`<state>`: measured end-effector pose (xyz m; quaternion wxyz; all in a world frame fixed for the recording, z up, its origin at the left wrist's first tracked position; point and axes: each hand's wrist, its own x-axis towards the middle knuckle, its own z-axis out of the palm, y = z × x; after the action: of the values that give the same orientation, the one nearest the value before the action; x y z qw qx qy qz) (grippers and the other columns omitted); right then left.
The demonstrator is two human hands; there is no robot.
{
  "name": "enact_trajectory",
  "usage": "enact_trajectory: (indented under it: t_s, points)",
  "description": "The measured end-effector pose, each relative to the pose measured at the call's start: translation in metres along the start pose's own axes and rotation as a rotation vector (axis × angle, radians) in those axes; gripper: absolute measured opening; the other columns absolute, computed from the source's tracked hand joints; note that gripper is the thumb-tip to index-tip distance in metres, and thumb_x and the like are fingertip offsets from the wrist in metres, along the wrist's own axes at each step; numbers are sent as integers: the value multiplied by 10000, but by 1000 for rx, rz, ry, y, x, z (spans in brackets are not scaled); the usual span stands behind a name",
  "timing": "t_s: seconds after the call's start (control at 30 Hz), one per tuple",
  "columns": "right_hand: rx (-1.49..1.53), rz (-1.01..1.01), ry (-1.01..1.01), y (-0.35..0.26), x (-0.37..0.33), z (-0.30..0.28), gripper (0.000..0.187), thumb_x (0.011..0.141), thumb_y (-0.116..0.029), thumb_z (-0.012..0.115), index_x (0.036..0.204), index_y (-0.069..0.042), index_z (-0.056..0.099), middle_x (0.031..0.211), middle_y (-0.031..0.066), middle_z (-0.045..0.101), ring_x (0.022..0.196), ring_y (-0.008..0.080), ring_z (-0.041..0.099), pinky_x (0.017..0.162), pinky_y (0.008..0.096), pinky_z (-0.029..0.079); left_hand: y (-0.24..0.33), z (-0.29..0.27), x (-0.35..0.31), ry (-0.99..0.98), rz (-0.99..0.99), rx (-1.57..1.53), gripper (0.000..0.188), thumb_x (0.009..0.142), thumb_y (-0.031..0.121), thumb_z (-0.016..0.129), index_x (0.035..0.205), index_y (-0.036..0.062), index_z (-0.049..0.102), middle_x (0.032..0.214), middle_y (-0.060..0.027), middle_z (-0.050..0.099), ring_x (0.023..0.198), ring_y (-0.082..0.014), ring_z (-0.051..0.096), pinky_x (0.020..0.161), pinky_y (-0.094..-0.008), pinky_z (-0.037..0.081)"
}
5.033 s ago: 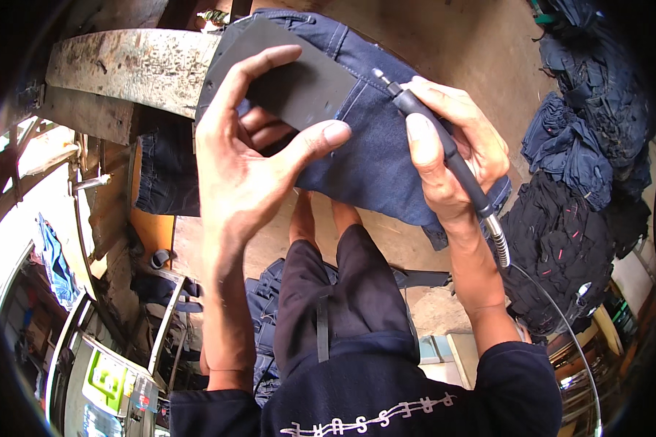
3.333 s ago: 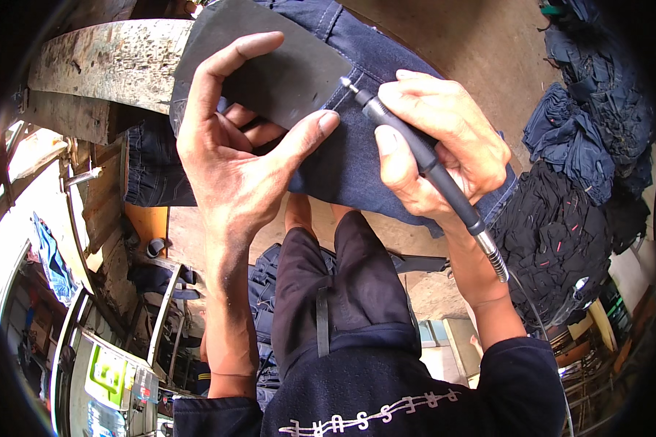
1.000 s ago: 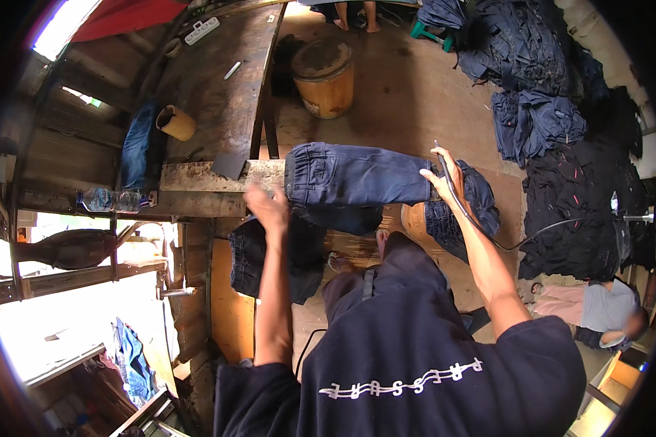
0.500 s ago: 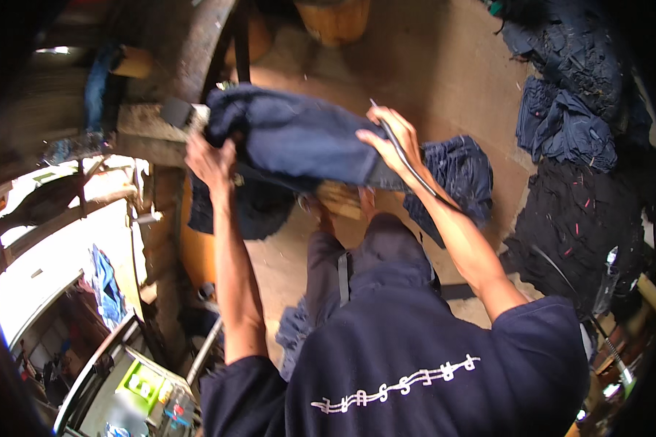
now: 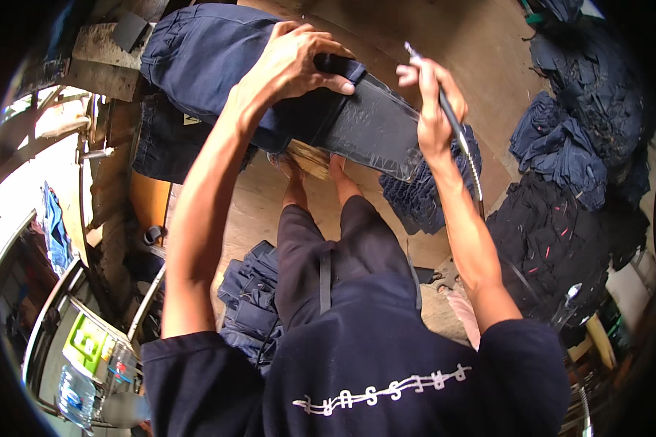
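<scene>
Now uncovered, black board [image 5: 375, 130] juts from denim [image 5: 205, 62].

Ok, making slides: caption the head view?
Left hand grips blue denim garment partly covering flat black board; right hand holds slim black tool.

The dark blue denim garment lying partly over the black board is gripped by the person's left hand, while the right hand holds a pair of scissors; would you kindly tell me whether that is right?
Not quite: in the head view, the right hand holds a slim, pen-shaped handpiece. The left hand does grip the dark blue denim garment partly over the black board.
</scene>
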<state>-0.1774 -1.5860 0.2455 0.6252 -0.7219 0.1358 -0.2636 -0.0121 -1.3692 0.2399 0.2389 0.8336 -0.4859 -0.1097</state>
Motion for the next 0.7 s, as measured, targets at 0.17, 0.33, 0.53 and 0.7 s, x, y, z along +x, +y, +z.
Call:
enact_trajectory:
  t_s: [0.17, 0.33, 0.53, 0.7]
  points:
    - [-115, -83, -333, -10, -33, -3, 387, 961, -158, 817, 1291, 12, 708, 1022, 176, 829, 925, 252, 827, 880, 368, 657, -10, -3, 52, 1, -67, -389, 357, 787, 204, 966, 1093, 83, 828, 998, -107, 822, 869, -250, 799, 784, -380, 621]
    - [-236, -439, -642, 1, -17, -3, 294, 830, -30, 805, 1099, 86, 796, 1089, 244, 813, 1030, 392, 819, 1019, 494, 637, -20, 8, 66, 116, 53, -277, 209, 797, 205, 923, 898, 63, 807, 881, -138, 794, 837, -353, 781, 756, -436, 595]
    - [-112, -484, -731, 2, -21, 5, 265, 828, -41, 796, 1051, 100, 791, 976, 226, 813, 1010, 388, 824, 1017, 562, 642, -22, 14, 58, 138, 1, -329, 197, 799, 171, 913, 884, 46, 787, 877, -152, 783, 851, -363, 778, 756, -447, 584]
    - [-110, -514, -817, 4, -20, 7, 263, 839, -49, 800, 1056, 99, 788, 958, 222, 811, 1013, 390, 824, 1012, 562, 645, -23, 13, 59, 180, 47, -313, 200, 799, 174, 918, 880, 48, 785, 864, -159, 778, 847, -364, 775, 748, -450, 581]
